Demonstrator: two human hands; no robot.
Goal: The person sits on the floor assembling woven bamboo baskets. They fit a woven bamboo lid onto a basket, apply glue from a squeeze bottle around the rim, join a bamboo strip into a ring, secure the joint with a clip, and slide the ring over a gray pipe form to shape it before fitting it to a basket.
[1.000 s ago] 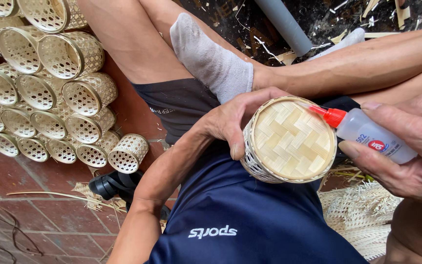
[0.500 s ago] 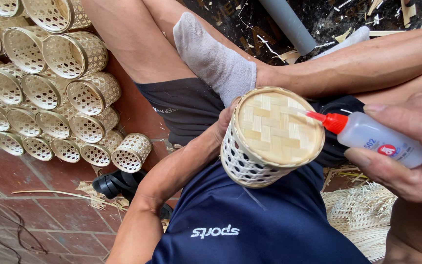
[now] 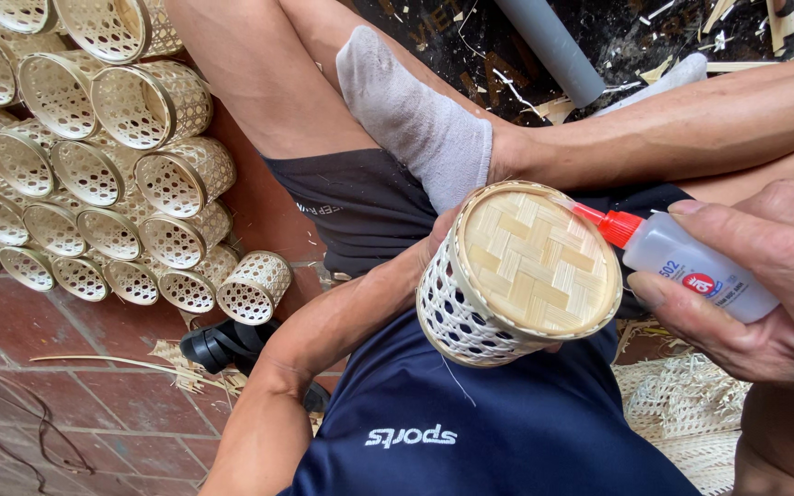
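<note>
Basket (image 3: 516, 276): light, stiff, crushable open weave | left hand (image 3: 438, 253) grip wraps its side wall, woven base upward | right hand (image 3: 755, 294) grip pinches slippery glue bottle (image 3: 691, 266), red nozzle at base rim.

A single head-worn camera looks steeply down from the person's own eye level onto the lap and crossed legs. It sits close: the woven basket (image 3: 518, 274) fills the centre, with the right hand (image 3: 751, 280) cropped at the frame's right edge. The brick floor (image 3: 66, 404) and the stacked baskets (image 3: 94, 156) lie along the left side.
</note>
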